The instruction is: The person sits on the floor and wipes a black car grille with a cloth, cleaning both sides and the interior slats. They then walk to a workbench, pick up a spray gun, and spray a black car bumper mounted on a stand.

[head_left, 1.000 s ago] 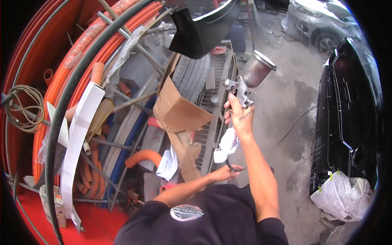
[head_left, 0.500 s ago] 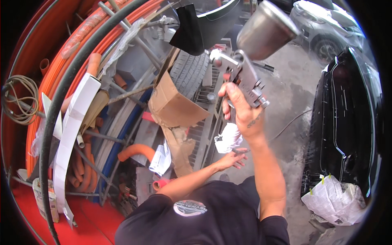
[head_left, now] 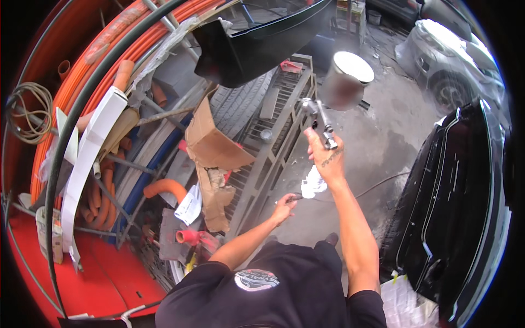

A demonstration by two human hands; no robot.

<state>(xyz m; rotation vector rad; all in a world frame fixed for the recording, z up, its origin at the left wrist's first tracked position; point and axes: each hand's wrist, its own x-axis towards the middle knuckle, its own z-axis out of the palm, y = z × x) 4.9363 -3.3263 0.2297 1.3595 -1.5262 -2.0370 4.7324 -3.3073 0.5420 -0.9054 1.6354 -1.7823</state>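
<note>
My right hand [head_left: 328, 158] is wrapped round the grip of a metal spray gun [head_left: 320, 117], held out ahead of me. On the gun sits a silvery cup [head_left: 350, 76], its lower part blurred. The nozzle end faces left, apart from a glossy black car bumper [head_left: 262, 52]. Below the gun hangs a crumpled white cloth [head_left: 314, 183]. Lower and to the left, my left hand [head_left: 284, 209] has its fingers closed on a dark air hose [head_left: 298, 196], which runs off to the right past the cloth.
On the left are a tyre [head_left: 240, 104], a torn cardboard box [head_left: 216, 139], a slatted metal frame [head_left: 273, 131] and a rack of orange pipes [head_left: 104, 60]. A long black panel [head_left: 448, 213] stands on the right. Beyond it is a plastic-covered car [head_left: 443, 65].
The spray gun has turned and moved lower, its cup now tipped differently. My left hand has shifted left and closed on the hose. The view has swung, bringing more of the bumper in.
</note>
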